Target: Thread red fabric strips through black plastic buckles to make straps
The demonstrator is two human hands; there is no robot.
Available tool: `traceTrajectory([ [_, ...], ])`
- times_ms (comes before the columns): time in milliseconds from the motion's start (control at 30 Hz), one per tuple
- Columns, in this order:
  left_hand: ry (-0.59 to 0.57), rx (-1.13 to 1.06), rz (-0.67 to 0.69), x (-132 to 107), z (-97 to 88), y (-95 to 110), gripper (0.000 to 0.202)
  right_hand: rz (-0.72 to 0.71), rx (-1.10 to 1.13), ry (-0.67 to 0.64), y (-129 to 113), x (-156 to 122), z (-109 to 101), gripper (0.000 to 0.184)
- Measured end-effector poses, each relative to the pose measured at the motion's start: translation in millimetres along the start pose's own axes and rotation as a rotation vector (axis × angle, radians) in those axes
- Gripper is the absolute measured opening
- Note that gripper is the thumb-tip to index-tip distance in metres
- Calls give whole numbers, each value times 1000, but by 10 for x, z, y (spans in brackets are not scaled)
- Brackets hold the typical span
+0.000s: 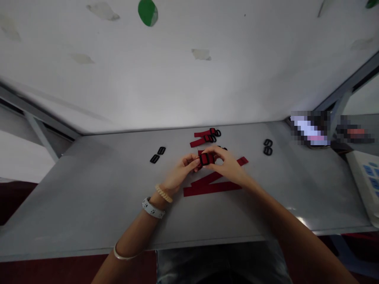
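Both my hands meet over the middle of the grey table (89,189). My left hand (182,169) and my right hand (226,163) pinch a red strap with a black buckle (206,159) between their fingertips. The strap's loose end (242,161) runs out to the right, and more red strap (207,188) lies flat under my wrists. Just beyond my hands lie two finished red straps with black buckles (207,136). My left wrist carries a white watch and a beaded band.
Two loose black buckles (158,154) lie to the left of my hands, two more black buckles (268,147) to the right. A white device with blue keys (365,177) sits at the right edge. A white wall stands behind the table.
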State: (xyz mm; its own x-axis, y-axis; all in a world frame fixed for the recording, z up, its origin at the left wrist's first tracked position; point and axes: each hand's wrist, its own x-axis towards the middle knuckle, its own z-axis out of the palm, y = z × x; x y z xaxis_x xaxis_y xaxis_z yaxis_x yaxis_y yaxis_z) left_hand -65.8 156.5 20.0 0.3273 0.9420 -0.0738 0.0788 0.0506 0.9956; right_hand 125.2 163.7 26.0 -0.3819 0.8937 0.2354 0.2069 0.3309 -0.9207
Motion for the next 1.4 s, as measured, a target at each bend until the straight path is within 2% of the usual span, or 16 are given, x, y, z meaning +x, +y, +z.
traceTrajectory([
  [133,31,9,-12,2,-21,8,27,-17,-117,39,7,-16,27,33],
  [267,101,29,-3,12,-53,33,26,-52,-168,103,19,-12,33,31],
  [433,116,-5,-50,21,-78,35,27,-32,-193,123,60,-7,33,31],
  [567,111,45,-69,20,-88,40,26,-13,-230,105,98,-1,15,32],
  [667,101,105,-98,19,-92,38,26,-8,-291,21,99,4,-3,27],
  [767,88,269,-98,20,-87,13,25,7,-464,-111,86,0,-4,23],
  [833,99,442,-39,19,-75,-16,24,-4,-607,-147,98,-2,-6,21],
  [1000,220,805,149,29,-83,-83,20,-29,-770,-45,257,34,-116,18],
  [1100,279,887,227,55,-211,-104,16,13,-834,40,348,60,-227,29],
  [1167,339,934,280,70,-381,-110,9,17,-870,96,350,68,-282,38],
  [1233,431,987,271,66,-605,-107,5,-7,-872,125,297,68,-313,39],
  [1300,545,1035,187,36,-839,-92,7,-53,-812,40,205,56,-317,30],
  [1367,660,1137,81,-15,-1034,-72,14,-89,-700,-172,110,34,-293,21],
  [1400,675,1193,11,-43,-1108,-63,19,-94,-649,-286,71,20,-270,20],
])
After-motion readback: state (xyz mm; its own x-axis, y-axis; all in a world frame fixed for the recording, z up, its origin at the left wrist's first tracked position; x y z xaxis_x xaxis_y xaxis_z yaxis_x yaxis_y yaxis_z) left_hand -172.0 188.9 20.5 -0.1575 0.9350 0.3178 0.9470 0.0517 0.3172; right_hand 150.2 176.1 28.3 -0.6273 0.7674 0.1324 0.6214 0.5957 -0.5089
